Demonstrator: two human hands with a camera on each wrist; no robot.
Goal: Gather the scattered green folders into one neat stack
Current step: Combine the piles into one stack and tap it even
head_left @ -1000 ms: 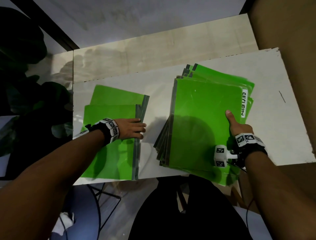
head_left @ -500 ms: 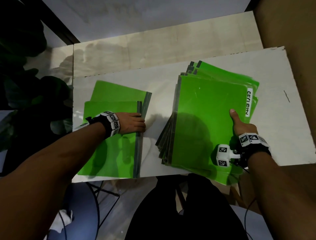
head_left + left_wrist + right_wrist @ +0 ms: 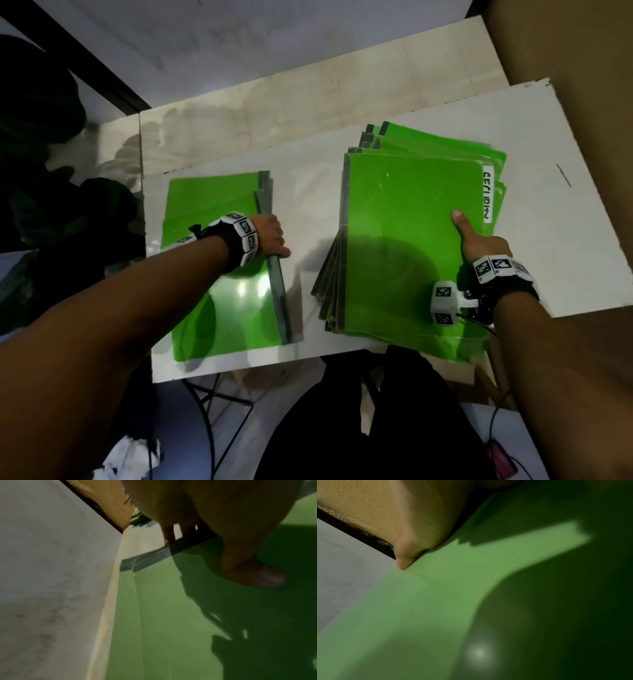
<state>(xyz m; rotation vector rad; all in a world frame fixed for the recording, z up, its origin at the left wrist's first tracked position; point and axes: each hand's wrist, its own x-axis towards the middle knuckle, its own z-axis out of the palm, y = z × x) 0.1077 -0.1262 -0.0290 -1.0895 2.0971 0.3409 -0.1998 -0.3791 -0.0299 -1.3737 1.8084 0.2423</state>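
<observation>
- While both forearms reach in over the near edge of the white board, two green piles lie on it, well apart.
- Left hand sits on the small pile of folders toward the board's left edge, fingers curled over its dark spine, thumb flat on the cover.
- Right hand clamps the big fanned stack at its right side, thumb pressed on top; its other fingers are hidden.
- White label runs along the top folder's far right edge.
</observation>
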